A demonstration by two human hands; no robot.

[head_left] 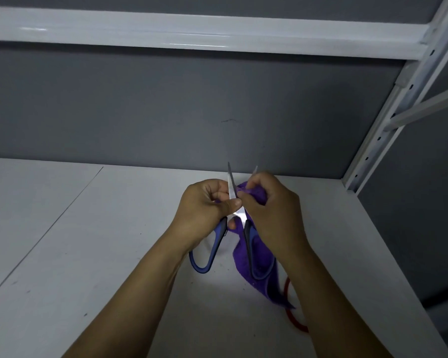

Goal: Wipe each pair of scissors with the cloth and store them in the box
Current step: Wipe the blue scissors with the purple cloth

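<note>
Hiding one scissors (pixel 233 195) blade: purple cloth (pixel 239 251), right hand (pixel 272 213).

Dim, greyish view, bright pool on the shelf (pixel 219 290) (glare streaks on the beam (pixel 192 43) above), bowed edges.

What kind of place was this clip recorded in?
Probably a storeroom or workshop: the work surface is a white shelf board inside a metal rack, with a slotted upright on the right, a white shelf beam overhead and a plain grey back panel.
</note>
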